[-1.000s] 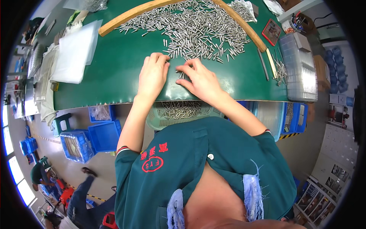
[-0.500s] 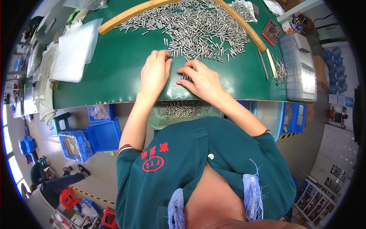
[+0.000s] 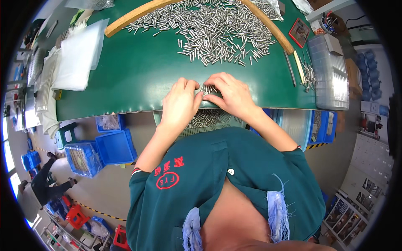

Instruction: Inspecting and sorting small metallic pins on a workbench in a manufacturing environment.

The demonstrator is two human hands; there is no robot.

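Observation:
Small silvery metal pins form a little bunch between my two hands, close to the front edge of the green table. My right hand curls around the bunch, thumb on the near side and fingers on the far side. From the left, my left hand closes in with bent fingers and thumb against the bunch's other end. Its palm side is hidden. Beyond both hands spreads a large loose heap of the same pins. Below the table edge, a green perforated basket holds many more pins.
Wooden strips border the heap. Clear plastic sheets lie at the left. To the right are a red-framed device, a thin dark rod and a clear plastic case. Blue bins stand below left; a person sits beyond.
My left hand has drawn back from the heap's edge to meet my right hand. My right hand has shifted slightly right and nearer with the pins. The person at far left has changed posture.

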